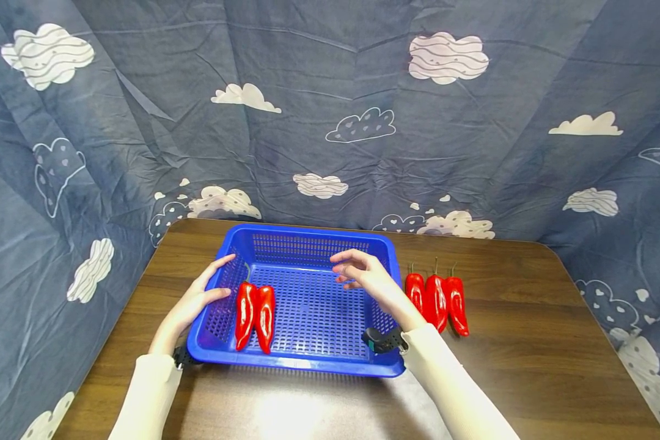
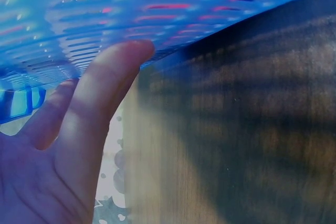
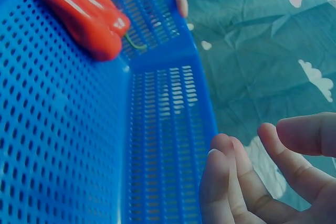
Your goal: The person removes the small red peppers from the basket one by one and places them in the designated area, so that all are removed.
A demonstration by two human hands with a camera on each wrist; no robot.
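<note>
A blue perforated plastic basket [image 1: 313, 365] stands on the wooden table, two red peppers [image 1: 245, 315] lying side by side at its left end. My left hand [image 1: 198, 296] rests on the basket's left rim, fingers spread and thumb over the edge; in the left wrist view its thumb [image 2: 105, 87] lies along the slotted wall. Over the right part of the basket hovers my right hand [image 1: 365, 275], fingers loosely bent with nothing between them. The right wrist view shows those fingers [image 3: 218, 182] above the rim, apart from the peppers [image 3: 86, 19].
Three more red peppers [image 1: 436, 299] with green stems lie in a row on the table [image 1: 528, 342], just right of the basket. A dark grey cloth [image 1: 308, 146] with white clouds hangs behind and at both sides of the table.
</note>
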